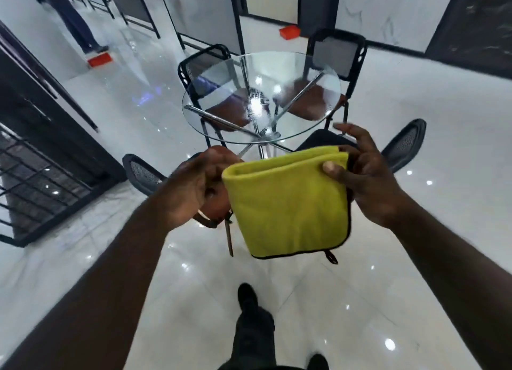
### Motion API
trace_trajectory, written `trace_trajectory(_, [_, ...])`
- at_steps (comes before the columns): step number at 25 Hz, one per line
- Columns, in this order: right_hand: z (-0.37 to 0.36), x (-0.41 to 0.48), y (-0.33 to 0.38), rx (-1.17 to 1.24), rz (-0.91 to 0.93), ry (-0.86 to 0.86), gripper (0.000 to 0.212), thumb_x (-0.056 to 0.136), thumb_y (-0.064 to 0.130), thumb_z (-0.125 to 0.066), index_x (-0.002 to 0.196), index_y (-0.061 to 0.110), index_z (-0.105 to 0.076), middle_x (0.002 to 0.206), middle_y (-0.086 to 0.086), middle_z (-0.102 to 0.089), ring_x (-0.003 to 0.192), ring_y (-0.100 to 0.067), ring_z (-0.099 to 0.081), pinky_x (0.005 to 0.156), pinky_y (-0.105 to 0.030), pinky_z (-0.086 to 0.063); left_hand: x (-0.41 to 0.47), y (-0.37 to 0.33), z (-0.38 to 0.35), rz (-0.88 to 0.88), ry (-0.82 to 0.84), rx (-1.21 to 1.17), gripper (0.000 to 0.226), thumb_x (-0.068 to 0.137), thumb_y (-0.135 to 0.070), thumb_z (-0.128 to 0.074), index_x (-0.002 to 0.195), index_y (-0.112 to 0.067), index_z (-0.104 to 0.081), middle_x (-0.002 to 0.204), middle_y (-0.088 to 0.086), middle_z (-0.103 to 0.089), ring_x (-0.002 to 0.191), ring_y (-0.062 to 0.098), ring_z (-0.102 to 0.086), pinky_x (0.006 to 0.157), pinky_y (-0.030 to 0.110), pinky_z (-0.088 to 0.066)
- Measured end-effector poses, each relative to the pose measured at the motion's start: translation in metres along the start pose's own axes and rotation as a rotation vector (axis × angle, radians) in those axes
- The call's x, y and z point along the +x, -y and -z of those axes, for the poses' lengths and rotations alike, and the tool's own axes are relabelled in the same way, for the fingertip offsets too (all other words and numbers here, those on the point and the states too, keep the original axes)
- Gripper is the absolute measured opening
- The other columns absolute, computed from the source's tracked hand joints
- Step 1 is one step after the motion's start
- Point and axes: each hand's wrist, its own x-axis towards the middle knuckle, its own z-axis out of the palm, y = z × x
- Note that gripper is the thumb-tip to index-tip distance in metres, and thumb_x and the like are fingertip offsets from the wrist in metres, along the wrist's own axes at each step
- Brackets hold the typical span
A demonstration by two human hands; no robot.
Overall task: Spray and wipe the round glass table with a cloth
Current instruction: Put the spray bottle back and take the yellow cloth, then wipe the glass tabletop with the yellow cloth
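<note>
Round glass table point(299, 64) on crossed chrome legs, standing on a glossy white tiled floor point(415, 98), far of the hands and apart from them; four black mesh chairs surround it. Folded yellow cloth point(285, 206) with dark edging, held in the air near the viewer, its lower edge hanging free. Right hand point(368, 184): thumb and fingers pinching the cloth's upper right corner, remaining fingers loosely spread. Left hand point(194, 184): fingers curled closed on the cloth's left edge. Both forearms reach forward from the near corners.
</note>
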Motion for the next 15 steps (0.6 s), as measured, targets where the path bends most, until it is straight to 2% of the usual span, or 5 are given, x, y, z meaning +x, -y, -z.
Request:
trace_trajectory(1, [-0.002,0.02,-0.008,0.056,-0.109,0.006,0.06,0.085,0.016,-0.081,0.14,0.031,-0.062,0.127,-0.001,-0.076,0.113,-0.019,-0.075,0.095,-0.038,-0.065,0.018,0.009,0.0,-0.044,0.041,-0.131,0.099,0.053,-0.054,-0.097,0.133,-0.005,-0.064,0.125,0.017,-0.07,0.109,0.033,-0.068,0.088,0.044,-0.057])
trace_trajectory(3, [-0.008,0.06,-0.033,0.064,-0.335,0.014,0.052,0.089,0.018,-0.08,0.138,0.023,-0.066,0.127,-0.002,-0.08,0.121,-0.027,-0.075,0.101,-0.047,-0.064,0.062,0.043,-0.007,-0.034,0.15,-0.169,0.092,0.068,-0.044,-0.094,0.143,-0.006,-0.057,0.142,0.017,-0.064,0.131,0.034,-0.062,0.101,0.043,-0.054])
trace_trajectory(9, [-0.026,0.163,-0.086,-0.038,-0.5,-0.341,0.03,0.091,0.033,-0.086,0.114,0.015,-0.081,0.115,-0.01,-0.083,0.121,-0.041,-0.073,0.106,-0.063,-0.058,0.187,0.085,0.009,0.062,-0.142,-0.346,0.029,0.098,-0.036,-0.068,0.12,-0.018,-0.075,0.122,0.011,-0.076,0.122,0.045,-0.066,0.097,0.053,-0.059])
trace_trajectory(12, [-0.069,0.223,-0.078,-0.165,-0.36,-0.575,0.038,0.086,0.054,-0.084,0.109,0.024,-0.081,0.105,-0.005,-0.083,0.108,-0.034,-0.078,0.099,-0.062,-0.061,0.242,0.059,0.011,0.014,-0.08,-0.252,0.05,0.093,-0.056,-0.069,0.132,-0.024,-0.07,0.128,0.006,-0.074,0.121,0.03,-0.069,0.109,0.054,-0.052])
trace_trajectory(15, [-0.103,0.265,-0.059,-0.055,-0.376,-0.279,0.088,0.08,0.094,-0.056,0.141,0.031,-0.067,0.132,-0.003,-0.076,0.125,-0.023,-0.072,0.109,-0.051,-0.058,0.273,0.024,0.01,-0.043,0.021,-0.268,0.091,0.083,-0.068,-0.073,0.158,-0.028,-0.039,0.149,0.003,-0.06,0.136,0.021,-0.06,0.112,0.045,-0.051])
